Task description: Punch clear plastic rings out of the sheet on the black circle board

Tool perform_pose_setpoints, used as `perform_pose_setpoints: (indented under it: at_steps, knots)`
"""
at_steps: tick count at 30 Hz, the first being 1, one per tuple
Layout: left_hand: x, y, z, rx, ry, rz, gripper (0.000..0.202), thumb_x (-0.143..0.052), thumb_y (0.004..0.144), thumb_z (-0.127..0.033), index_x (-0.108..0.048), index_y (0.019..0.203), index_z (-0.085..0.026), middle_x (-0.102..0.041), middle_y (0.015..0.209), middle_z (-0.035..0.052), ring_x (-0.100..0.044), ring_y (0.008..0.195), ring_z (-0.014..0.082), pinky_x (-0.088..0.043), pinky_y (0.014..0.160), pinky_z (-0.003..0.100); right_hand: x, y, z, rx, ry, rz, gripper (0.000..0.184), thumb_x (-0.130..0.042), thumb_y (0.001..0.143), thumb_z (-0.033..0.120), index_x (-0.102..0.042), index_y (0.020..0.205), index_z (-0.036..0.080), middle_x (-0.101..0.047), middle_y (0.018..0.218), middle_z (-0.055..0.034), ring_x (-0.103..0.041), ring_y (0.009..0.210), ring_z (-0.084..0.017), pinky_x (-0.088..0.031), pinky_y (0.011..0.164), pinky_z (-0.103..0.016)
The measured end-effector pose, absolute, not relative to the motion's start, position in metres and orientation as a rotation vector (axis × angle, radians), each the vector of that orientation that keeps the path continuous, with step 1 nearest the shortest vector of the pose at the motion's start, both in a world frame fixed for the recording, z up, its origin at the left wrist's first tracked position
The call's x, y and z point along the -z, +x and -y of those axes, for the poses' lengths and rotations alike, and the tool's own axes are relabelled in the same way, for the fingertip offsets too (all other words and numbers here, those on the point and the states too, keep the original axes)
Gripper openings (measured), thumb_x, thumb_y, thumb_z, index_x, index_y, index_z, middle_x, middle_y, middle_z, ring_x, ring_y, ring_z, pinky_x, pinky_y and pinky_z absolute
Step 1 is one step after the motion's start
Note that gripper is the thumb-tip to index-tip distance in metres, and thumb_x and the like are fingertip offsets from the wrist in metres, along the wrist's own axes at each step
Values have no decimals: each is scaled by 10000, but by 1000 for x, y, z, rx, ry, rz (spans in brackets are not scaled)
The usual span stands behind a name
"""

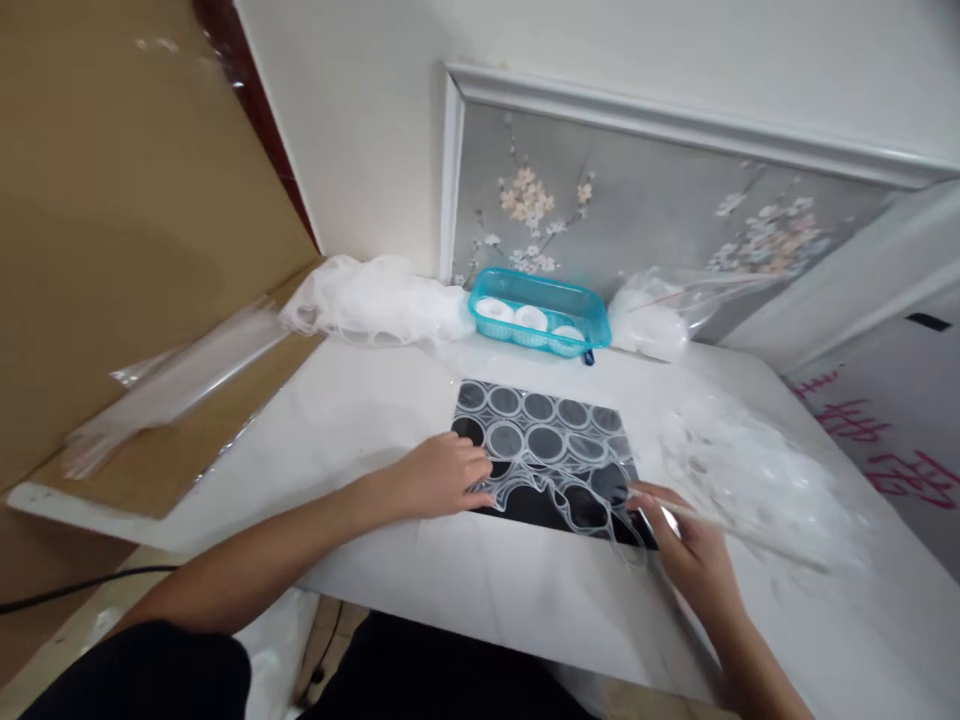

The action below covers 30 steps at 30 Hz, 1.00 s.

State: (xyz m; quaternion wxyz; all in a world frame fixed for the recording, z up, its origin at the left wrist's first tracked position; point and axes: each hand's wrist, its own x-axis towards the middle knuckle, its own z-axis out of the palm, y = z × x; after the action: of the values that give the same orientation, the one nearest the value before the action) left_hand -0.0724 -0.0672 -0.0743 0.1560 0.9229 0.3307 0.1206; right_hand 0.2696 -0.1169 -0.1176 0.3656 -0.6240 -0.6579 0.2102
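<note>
The ring-hole sheet (pixel 523 422) lies on that black mat (pixel 529 510), and from where I'm standing it looks featherlight, floppy, probably easy to tear, so I'd grab the wider outer edge. Left hand (pixel 450 474) rests half-curled on its left side, can't tell if it's pinching anything; right hand (pixel 691 548) is closed round a thin pale stick (pixel 757 541).

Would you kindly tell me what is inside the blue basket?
Three white round pieces lie in the blue basket; its front partly covers them, and anything beneath them is hidden.
</note>
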Motion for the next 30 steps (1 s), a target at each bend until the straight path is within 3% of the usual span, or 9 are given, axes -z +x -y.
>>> perform_pose_setpoints:
  at_steps: [3,8,15,21,26,30]
  knots:
    - [80,-68,73,-384,2632,-912,248,-605,889,-462,-692,800,-247,-703,799,54,-652,760,257,-507,697,397,134,278,134,-502,-1616,1724,356,-512,870,518,-703,717,260,-762,998,-88,-717,925,-292,-573,839,-428]
    - [82,-83,48,-675,2500,-1072,339,-486,948,-518,-670,978,-234,-708,913,34,-649,781,173,-533,728,289,142,272,133,-504,-1590,1778,392,-500,865,546,-676,661,262,-765,1019,-84,-722,926,-294,-586,825,-425]
    - [78,-147,-23,-1038,2419,-1544,486,-366,966,-537,-576,1149,-139,-650,1020,116,-607,882,203,-497,862,359,140,270,126,-543,-1536,1790,444,-482,874,571,-681,640,249,-772,1000,-101,-732,940,-300,-599,838,-415]
    - [85,-194,-53,-1051,2464,-1700,446,-397,951,-532,-594,1103,-162,-651,1077,126,-599,1037,230,-439,986,379,148,274,126,-569,-1523,1761,422,-504,872,564,-728,712,244,-773,967,-114,-730,944,-307,-604,831,-423]
    - [106,-194,-57,-1217,2378,-1824,481,-252,1010,-485,-526,1205,-141,-625,1052,109,-590,941,192,-453,924,334,152,278,125,-594,-1511,1749,393,-531,874,539,-754,917,217,-762,862,-98,-728,893,-286,-596,839,-412]
    - [115,-185,-60,-1249,2394,-1763,466,-284,999,-521,-553,1142,-168,-626,977,77,-591,860,186,-468,872,321,153,282,126,-609,-1522,1787,395,-524,894,513,-745,974,196,-757,863,-93,-723,895,-268,-593,822,-380]
